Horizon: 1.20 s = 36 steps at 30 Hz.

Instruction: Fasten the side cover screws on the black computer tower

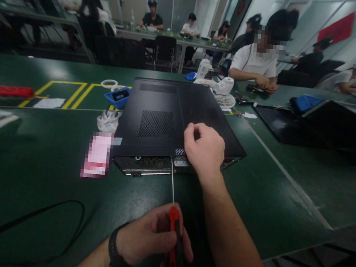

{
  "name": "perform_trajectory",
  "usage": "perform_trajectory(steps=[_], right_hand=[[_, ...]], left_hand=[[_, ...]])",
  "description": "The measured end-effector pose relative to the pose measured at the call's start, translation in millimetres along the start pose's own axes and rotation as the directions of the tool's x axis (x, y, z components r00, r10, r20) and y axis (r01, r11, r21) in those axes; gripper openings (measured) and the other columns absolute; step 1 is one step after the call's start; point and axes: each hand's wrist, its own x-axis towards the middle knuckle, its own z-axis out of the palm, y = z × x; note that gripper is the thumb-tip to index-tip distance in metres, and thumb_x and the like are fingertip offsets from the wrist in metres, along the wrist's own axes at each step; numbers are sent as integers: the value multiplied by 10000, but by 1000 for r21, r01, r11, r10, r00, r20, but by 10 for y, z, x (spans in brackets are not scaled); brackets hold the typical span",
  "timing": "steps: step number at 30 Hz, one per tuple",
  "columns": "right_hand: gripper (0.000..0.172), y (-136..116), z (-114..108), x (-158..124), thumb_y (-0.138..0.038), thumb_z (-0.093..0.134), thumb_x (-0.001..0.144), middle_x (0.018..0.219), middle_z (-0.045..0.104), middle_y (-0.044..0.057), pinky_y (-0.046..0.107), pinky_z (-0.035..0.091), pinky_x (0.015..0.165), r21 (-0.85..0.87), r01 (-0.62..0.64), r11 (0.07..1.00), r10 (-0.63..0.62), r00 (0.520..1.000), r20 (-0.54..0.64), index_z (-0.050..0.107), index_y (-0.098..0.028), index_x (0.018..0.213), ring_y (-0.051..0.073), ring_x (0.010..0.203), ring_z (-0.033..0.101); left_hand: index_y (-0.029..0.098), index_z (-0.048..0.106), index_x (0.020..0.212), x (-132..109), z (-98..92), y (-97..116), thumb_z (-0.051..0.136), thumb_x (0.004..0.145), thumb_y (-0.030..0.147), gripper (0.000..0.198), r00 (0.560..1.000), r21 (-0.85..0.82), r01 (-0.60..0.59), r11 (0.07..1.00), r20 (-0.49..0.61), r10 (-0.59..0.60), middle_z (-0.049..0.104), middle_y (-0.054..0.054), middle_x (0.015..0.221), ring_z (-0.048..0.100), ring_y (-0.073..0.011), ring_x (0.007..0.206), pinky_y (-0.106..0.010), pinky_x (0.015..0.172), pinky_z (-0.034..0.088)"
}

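A black computer case (158, 102) lies flat on the table, its metal back panel (153, 163) facing me. My left hand (153, 237), a dark band on its wrist, is closed around the red and black handle of a screwdriver (173, 185). The shaft points away from me, and its tip meets the back edge of the case near the middle. On the top cover, close to that edge, my right hand (206, 150) rests with curled fingers. Thumb and forefinger form a loop; the other fingertips are hidden, so anything in them cannot be made out.
Left of the case are a pink packet (97, 155), a crumpled clear bag (108, 121) and a blue tray (118, 98). White fans (223, 89) stand beyond it. A black cable (33, 216) crosses the front left. Across the table, a person in white (259, 61) handles small parts.
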Motion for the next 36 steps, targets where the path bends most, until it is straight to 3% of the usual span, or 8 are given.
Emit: perform_trajectory(steps=[8, 13, 20, 26, 31, 36], right_hand=[[353, -9, -5, 14, -404, 483, 975, 758, 716, 42, 325, 352, 683, 2, -8, 1000, 8, 1000, 10, 702, -217, 770, 187, 734, 615], [350, 2, 2, 13, -405, 485, 971, 744, 711, 39, 327, 344, 678, 6, 3, 1000, -3, 1000, -5, 701, -216, 770, 186, 733, 615], [353, 0, 3, 9, -403, 476, 970, 772, 727, 53, 331, 356, 685, -10, 6, 1000, -7, 1000, -10, 714, -214, 789, 191, 739, 620], [368, -8, 7, 0, -420, 467, 974, 781, 735, 64, 333, 367, 678, -25, 9, 1000, -9, 1000, -4, 722, -219, 800, 200, 739, 630], [361, -7, 7, 0, -418, 472, 969, 789, 738, 60, 329, 382, 688, -25, 11, 1000, -11, 1000, -2, 732, -219, 817, 200, 743, 634], [358, -10, -10, 8, -418, 477, 966, 797, 746, 60, 325, 385, 690, -22, -4, 1000, 5, 1000, 13, 737, -217, 825, 201, 747, 642]], left_hand=[[125, 672, 1175, -20, 55, 75, 792, 851, 279, 378, 998, -33, 62, 998, 11, -62, 761, -145, 1037, 740, -137, 696, -194, 576, 596], [127, 672, 1046, -25, 64, 66, 843, 796, 295, 346, 998, -19, 56, 998, -31, -57, 731, -81, 939, 682, -85, 632, -138, 520, 529], [180, 552, 1037, 3, 24, -21, 759, 880, 327, 298, 999, -25, 17, 1000, 29, -16, 768, -99, 961, 674, -93, 594, -142, 479, 488], [140, 645, 1202, -2, 61, 16, 783, 862, 341, 419, 999, -11, 51, 999, 5, -51, 759, -124, 986, 681, -89, 630, -147, 523, 502], [125, 688, 1068, -35, 90, 45, 844, 802, 293, 351, 999, -4, 48, 999, -26, -48, 751, -105, 950, 677, -78, 670, -161, 616, 531], [151, 603, 1000, -20, 63, -16, 816, 831, 333, 327, 1000, 21, -23, 1000, -4, 23, 758, -82, 902, 640, -64, 596, -149, 567, 499]])
